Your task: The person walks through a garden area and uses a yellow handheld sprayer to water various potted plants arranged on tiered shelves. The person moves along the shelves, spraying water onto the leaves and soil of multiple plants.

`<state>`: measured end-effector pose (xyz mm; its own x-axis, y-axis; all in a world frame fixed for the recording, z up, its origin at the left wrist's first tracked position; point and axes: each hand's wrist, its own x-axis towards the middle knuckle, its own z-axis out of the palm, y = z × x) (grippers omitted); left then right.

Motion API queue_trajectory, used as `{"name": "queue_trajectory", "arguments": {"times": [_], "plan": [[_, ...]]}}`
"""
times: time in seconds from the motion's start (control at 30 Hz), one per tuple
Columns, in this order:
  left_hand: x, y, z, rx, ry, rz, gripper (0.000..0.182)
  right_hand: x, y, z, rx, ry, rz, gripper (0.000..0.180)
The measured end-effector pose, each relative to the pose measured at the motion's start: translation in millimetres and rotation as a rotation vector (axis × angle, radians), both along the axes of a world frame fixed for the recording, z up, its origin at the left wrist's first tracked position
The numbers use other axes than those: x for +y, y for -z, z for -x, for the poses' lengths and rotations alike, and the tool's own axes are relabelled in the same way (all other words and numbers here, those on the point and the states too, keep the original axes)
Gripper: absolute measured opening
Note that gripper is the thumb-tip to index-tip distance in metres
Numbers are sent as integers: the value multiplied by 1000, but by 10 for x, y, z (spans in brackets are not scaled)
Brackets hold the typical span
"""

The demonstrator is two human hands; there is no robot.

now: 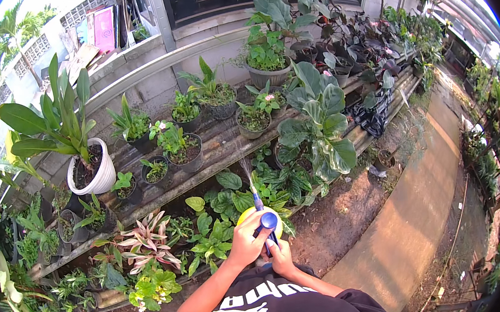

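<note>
A hand pump sprayer with a yellow tank [243, 216] is held in front of my torso. My left hand [246, 242] wraps around its top beside the round blue pump knob [269, 220]. Lower down, my right hand [282, 256] grips the dark blue handle [269, 248]. The blue nozzle [258, 201] points away from me, and a fine fan of water spreads from its tip toward the potted plants on the shelf. Closest to the spray is a round pot with a small leafy plant [253, 120]. Broad green leaves [229, 180] grow just beyond the nozzle.
A corrugated shelf [214, 160] carries several potted plants, including a large white pot [104, 171]. A lower tier holds a pink-striped plant [149, 239]. A large-leaved plant [319, 121] leans over the shelf edge. To the right runs a concrete path [403, 226].
</note>
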<state>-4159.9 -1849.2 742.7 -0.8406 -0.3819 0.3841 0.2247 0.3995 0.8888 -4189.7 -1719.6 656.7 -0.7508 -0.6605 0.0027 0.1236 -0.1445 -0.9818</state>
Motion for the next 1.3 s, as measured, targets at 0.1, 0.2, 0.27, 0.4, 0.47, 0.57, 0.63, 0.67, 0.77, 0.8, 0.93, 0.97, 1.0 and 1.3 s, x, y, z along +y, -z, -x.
{"name": "queue_trajectory", "arguments": {"times": [0.1, 0.2, 0.27, 0.4, 0.47, 0.57, 0.63, 0.67, 0.77, 0.8, 0.93, 0.97, 1.0, 1.3], "plan": [[10, 77, -4, -47, 4, -7, 19, 30, 82, -45, -55, 0, -30, 42], [18, 92, -6, -44, 16, 8, 20, 48, 104, -73, -107, 2, 11, 43], [21, 72, -10, -22, 29, 8, 20, 46, 88, -74, -88, 14, 31, 43], [30, 0, -6, -11, 27, 44, 21, 6, 17, -36, -11, 37, 41, 44], [36, -15, 34, -9, 44, -19, 23, -25, -11, -19, 22, 63, 68, 44], [45, 20, 154, -99, 51, -5, 28, -115, -11, -14, -115, 156, 61, 41], [42, 73, 211, -203, 99, -77, 30, -136, 14, -16, -149, 197, 43, 40], [44, 105, 222, -216, 102, -94, 31, -124, 31, -17, -149, 211, 29, 40], [58, 197, 219, -253, 111, -165, 34, -51, 89, 1, -144, 176, -53, 44], [68, 224, 209, -226, 108, -148, 35, -34, 108, 3, -142, 161, -45, 44], [97, 290, 203, -190, 115, -120, 37, -13, 131, 0, -138, 197, -58, 44], [97, 300, 209, -167, 126, -120, 37, -23, 126, 2, -139, 199, -69, 44], [95, 308, 216, -172, 109, -103, 36, -29, 115, 12, -116, 201, -56, 44], [72, 367, 226, -165, 74, -50, 33, -74, 155, 56, -180, 189, -39, 44]]}}
